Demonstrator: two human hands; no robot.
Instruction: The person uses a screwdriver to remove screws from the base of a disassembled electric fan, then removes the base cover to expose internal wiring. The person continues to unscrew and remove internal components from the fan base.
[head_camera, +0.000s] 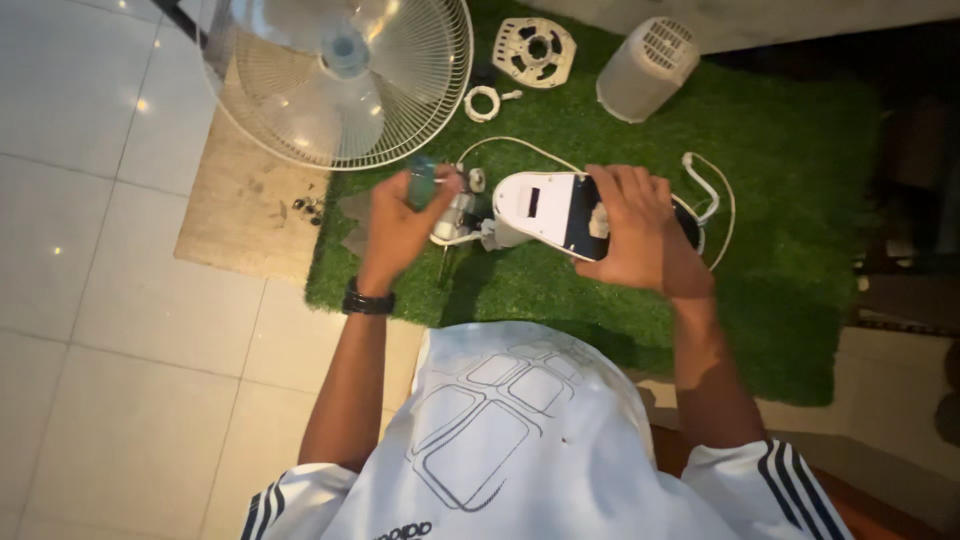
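Left hand (400, 225): grip clenched around a green-handled screwdriver (421, 184), shaft hidden behind my fingers, tip apparently at the motor end of the fan housing (545, 212).

Right hand (630, 230): grip grasping the fan housing from above, fingers spread over its dark rear part. Held this way, I judge, to pin the housing flat against the green turf mat (790, 200) so it cannot roll under tool pressure.

Position: housing lies on its side near the middle of the mat, white face up, with a dark rectangular slot on that face. White power cord (712, 190) loops off its far side toward the mat's right half.

Other parts, all set out beyond the work:
- fan guard with blade (340, 75), overlapping the mat's far left corner and a tan floor mat (245, 210).
- round white grille plate (535, 50), near the far edge.
- ribbed white motor cover (647, 68), far edge, tipped on its side.
- small coiled white cable (484, 102).
- dark screws (307, 208) gathered on the tan mat, just off the turf's left edge, kept together, probably to avoid loss.

Labels: none legible on any part.
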